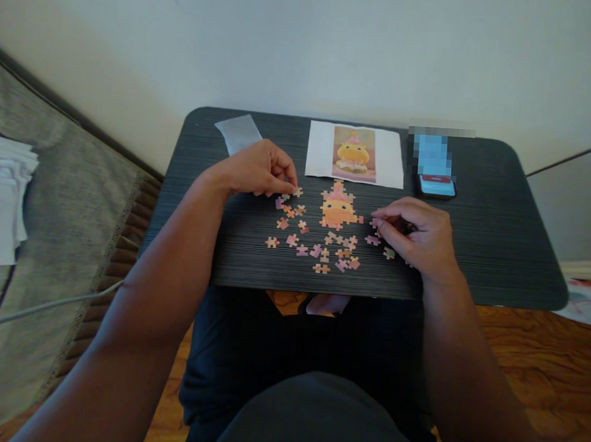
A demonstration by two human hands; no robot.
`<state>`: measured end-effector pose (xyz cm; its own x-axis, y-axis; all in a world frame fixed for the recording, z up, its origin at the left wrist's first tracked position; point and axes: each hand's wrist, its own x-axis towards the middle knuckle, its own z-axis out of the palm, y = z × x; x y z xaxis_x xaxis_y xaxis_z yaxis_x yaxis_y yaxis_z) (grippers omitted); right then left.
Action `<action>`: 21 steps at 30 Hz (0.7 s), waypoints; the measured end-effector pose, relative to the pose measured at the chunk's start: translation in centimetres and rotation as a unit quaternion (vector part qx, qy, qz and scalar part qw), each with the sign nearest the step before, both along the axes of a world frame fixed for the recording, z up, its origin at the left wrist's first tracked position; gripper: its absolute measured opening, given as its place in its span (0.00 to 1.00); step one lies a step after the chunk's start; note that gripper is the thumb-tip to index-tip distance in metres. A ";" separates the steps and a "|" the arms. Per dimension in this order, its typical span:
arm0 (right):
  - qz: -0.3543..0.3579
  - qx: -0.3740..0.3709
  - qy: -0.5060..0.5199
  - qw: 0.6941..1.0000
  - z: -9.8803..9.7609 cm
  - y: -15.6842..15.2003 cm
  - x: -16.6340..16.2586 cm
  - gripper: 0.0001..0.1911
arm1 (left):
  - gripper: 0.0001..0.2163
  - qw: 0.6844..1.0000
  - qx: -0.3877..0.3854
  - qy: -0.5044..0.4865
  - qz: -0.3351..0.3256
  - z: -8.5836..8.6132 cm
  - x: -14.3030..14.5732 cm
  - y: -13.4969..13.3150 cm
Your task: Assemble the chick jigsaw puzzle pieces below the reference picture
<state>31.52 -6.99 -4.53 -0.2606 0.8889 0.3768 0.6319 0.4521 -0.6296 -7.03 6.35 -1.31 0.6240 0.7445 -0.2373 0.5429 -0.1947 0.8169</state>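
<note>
On a dark tabletop lies a partly joined jigsaw puzzle (338, 209) with a yellow face and a pink hat. My left hand (259, 168) is left of it, thumb and fingertips closed together at a small puzzle piece (298, 192). To the right, my right hand (417, 232) pinches at a pinkish puzzle piece (375, 223), its other fingers curled. Loose pieces (325, 255) are scattered below the joined part. More loose pieces (289, 211) lie below my left hand, and a greenish piece (389, 253) sits under my right hand. Whatever lies beneath both palms is hidden.
A paper sheet (390, 159) with a printed picture of the yellow figure lies behind the puzzle. A translucent bag (241, 133) is at the back left, and a phone (436, 185) at the back right. The wall (306, 48) stands behind the table (505, 227).
</note>
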 end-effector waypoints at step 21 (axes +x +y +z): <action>0.039 -0.027 -0.026 0.999 -0.5 0.3 0.3 0.05 | 0.14 0.988 0.008 0.040 -0.149 0.3 -0.7 0.1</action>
